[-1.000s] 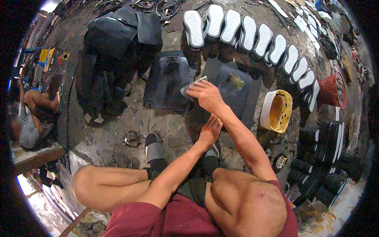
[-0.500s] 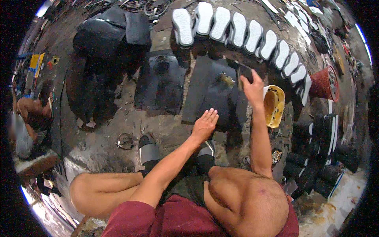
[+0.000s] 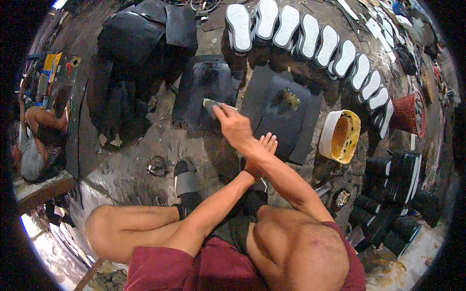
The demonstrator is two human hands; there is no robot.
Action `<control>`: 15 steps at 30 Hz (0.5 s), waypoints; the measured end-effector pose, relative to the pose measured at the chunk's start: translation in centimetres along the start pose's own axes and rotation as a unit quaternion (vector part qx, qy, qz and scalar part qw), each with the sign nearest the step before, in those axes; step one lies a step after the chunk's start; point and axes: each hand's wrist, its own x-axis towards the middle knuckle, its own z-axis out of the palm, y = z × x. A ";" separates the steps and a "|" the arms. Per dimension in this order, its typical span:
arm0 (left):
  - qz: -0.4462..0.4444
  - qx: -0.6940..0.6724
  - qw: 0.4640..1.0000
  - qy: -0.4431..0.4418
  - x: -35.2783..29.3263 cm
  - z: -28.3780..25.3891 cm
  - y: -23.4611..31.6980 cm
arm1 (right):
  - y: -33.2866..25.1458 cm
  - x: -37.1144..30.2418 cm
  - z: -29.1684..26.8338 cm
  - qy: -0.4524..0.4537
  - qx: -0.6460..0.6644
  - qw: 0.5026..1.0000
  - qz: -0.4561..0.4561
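Note:
My right hand point(image 3: 236, 128) pinches a small flat dark spreader point(image 3: 211, 105) over the left black sheet point(image 3: 194, 92), whose surface is partly shiny. Whether the spreader touches that sheet I cannot tell. Beneath my right wrist, my left hand point(image 3: 269, 142) rests with fingers stretched out at the near edge of the right black sheet point(image 3: 276, 119); the wrist hides part of it. A wet yellowish patch point(image 3: 291, 99) lies on this right sheet. To its right stands a white oblong tub point(image 3: 328, 136) with a yellow-stained inside and amber contents.
White-topped sole-shaped pieces point(image 3: 310, 36) form an arc at the back right. Beyond them stands a red basket point(image 3: 408, 114). Black striped stacks point(image 3: 398, 179) are at the right, a dark draped heap point(image 3: 131, 43) at the back left. Another person point(image 3: 34, 150) sits at the far left.
My right hand has swung left with the spreader, from beside the tub across to the left sheet, its forearm now crossing over my left hand. The left hand stays by the right sheet's near edge.

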 end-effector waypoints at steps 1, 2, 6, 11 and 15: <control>-0.012 -0.030 0.999 -0.042 -0.1 0.2 -0.2 | -0.8 -0.5 1.3 -0.102 -0.047 0.993 0.035; -0.007 -0.048 0.998 -0.040 -0.1 0.3 -0.5 | -1.7 -1.3 2.0 -0.101 -0.102 0.990 -0.015; 0.035 0.006 0.997 -0.063 -0.3 -0.3 -1.2 | -4.3 -3.0 0.3 -0.044 0.113 0.992 0.037; -0.004 -0.027 0.997 -0.077 0.3 -1.1 -0.8 | -3.9 0.5 -6.0 0.123 0.233 0.963 0.049; -0.008 0.014 0.996 -0.085 0.8 -2.0 -1.1 | 2.6 1.5 -13.0 0.276 0.197 0.925 0.168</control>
